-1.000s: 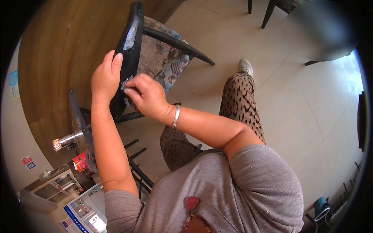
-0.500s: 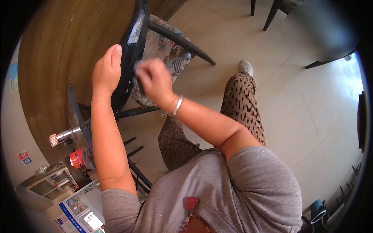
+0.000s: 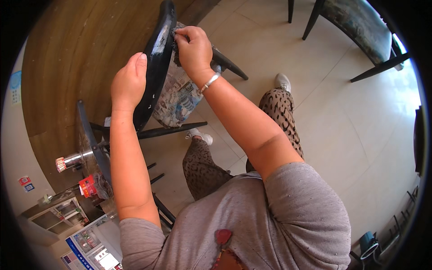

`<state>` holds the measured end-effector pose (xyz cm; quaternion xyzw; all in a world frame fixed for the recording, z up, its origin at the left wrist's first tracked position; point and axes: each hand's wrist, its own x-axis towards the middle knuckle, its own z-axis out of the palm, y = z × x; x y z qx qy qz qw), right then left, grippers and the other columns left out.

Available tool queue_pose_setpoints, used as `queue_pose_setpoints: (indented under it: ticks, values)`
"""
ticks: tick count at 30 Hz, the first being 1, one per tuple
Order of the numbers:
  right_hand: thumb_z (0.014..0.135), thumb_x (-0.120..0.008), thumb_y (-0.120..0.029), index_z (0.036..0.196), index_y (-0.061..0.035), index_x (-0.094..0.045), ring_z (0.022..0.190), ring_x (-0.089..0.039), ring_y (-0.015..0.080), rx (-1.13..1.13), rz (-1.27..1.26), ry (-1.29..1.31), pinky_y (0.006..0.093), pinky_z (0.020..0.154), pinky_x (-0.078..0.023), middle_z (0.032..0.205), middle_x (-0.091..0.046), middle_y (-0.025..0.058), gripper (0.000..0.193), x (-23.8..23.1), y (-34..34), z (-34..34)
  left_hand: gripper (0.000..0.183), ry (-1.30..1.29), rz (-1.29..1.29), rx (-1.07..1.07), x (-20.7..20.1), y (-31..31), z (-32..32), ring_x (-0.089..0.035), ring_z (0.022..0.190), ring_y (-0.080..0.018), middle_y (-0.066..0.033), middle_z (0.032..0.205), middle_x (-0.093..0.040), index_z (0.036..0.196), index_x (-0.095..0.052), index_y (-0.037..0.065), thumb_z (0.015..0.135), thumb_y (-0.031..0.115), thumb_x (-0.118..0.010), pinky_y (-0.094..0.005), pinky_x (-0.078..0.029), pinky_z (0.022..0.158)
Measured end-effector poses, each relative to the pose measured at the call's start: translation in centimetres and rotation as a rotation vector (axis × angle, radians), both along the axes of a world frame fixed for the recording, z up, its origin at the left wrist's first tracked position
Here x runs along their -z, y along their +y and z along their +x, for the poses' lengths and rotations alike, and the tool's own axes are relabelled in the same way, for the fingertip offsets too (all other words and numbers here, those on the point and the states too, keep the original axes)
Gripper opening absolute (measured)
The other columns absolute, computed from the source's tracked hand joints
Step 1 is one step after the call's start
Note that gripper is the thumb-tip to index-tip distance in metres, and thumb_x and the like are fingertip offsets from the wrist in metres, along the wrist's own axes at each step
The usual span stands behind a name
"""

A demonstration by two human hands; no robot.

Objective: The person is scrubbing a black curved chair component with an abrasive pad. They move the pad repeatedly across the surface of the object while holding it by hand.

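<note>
A black chair (image 3: pixel 155 67) stands tilted in front of me, its glossy curved back rail marked with pale scuffs and small white flecks. My left hand (image 3: pixel 129 83) grips the rail's left side, thumb along the edge; the other fingers are mostly hidden. Pinched in the fingers of my right hand (image 3: pixel 194 51) is a dark grey, fuzzy scouring pad (image 3: pixel 175 41), pressed to the rail's right edge near its upper part. Below that hand lies the chair's seat (image 3: pixel 176 96), covered in a patterned print.
A brown wood-grain table (image 3: pixel 67 76) spreads along the left. Near its edge are a clear container of toothpicks (image 3: pixel 67 162) and a red packet (image 3: pixel 88 186). Another chair (image 3: pixel 355 24) stands far right on the tiled floor (image 3: pixel 324 112). A shelf cabinet (image 3: pixel 58 215) is lower left.
My right hand has moved up and away along the rail with the pad. My left hand has shifted slightly right with the chair. A blurred round shape at the upper right is gone.
</note>
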<state>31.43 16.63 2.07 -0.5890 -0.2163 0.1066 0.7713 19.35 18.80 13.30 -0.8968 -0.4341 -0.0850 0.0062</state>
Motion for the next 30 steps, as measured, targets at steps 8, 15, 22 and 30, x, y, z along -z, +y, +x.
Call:
queue_pose_setpoints:
  ticks: [8,15,22,30]
  values:
    - [0.072,-0.065,-0.009,0.078,-0.0085,-0.062,0.083,-0.06,0.0294,-0.192,0.085,-0.123,0.0364,0.071,-0.048,0.085,-0.063,0.0084,0.007,0.0,-2.4,-0.8,0.044,0.007,0.014,-0.021,-0.1,-0.3,-0.1,-0.057,0.094,-0.038,-0.0203,0.098,-0.062,0.109,-0.059,0.005,0.094,0.04,-0.036,-0.0425,-0.045,0.08]
    - [0.074,-0.066,-0.015,0.084,-0.0102,-0.066,0.079,-0.062,0.0273,-0.344,-0.018,0.087,0.0353,0.07,-0.048,0.082,-0.066,0.0092,0.011,-0.6,-2.1,0.1,0.047,0.035,-0.029,-0.06,-0.5,-0.5,0.3,-0.055,0.102,-0.0359,-0.0211,0.107,-0.06,0.113,-0.056,0.002,0.094,0.04,-0.037,-0.038,-0.043,0.086]
    - [0.073,-0.066,-0.016,0.089,-0.0101,-0.059,0.078,-0.062,0.0294,-0.207,-0.138,0.081,0.0384,0.067,-0.047,0.077,-0.065,0.0075,0.018,-1.9,0.0,2.8,0.048,0.027,-0.052,-0.031,-0.3,-0.3,0.6,-0.055,0.103,-0.0353,-0.0202,0.108,-0.06,0.114,-0.056,0.002,0.094,0.041,-0.037,-0.0376,-0.043,0.087]
    - [0.074,-0.061,-0.012,0.081,-0.0122,-0.056,0.075,-0.062,0.0295,-0.289,-0.08,-0.057,0.0389,0.066,-0.048,0.073,-0.064,0.007,0.009,-2.3,-2.2,-0.6,0.049,0.037,-0.062,-0.079,-0.6,-0.3,-0.2,-0.055,0.106,-0.0347,-0.0208,0.11,-0.059,0.115,-0.056,0.001,0.094,0.041,-0.037,-0.036,-0.042,0.089]
